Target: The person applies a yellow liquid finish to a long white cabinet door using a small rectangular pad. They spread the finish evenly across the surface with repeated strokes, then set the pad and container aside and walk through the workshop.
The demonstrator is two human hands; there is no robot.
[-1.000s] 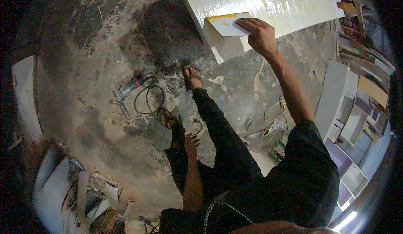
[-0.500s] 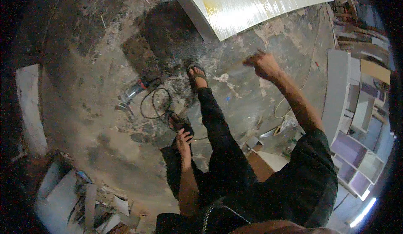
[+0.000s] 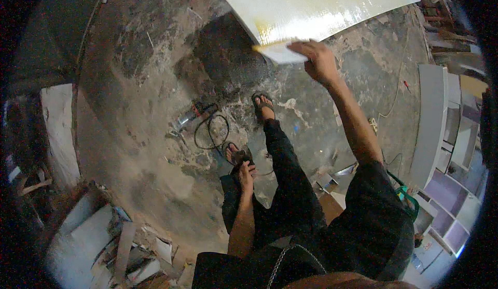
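My right hand (image 3: 320, 63) is closed at the near corner of a long white panel (image 3: 332, 9). Its fingers are on a flat white piece (image 3: 285, 54) with a yellow edge; whether this is a separate spreader or part of the panel's covering, I cannot tell. The panel's top is wet and glossy, with yellowish smears near that corner. My left hand (image 3: 247, 176) rests with loosely spread fingers on my left trouser leg, above the sandalled foot, and holds nothing.
A power tool (image 3: 194, 114) with a coiled black cable (image 3: 211, 136) lies on the stained floor beside my feet. White shelving (image 3: 448, 185) stands at the right. Board scraps (image 3: 124, 247) are piled at lower left. A pale plank (image 3: 61, 133) stands at the left.
My right hand has moved forward to the panel's near corner, where the flat white piece with the yellow edge now shows. The view has shifted; my left hand stays on my leg.
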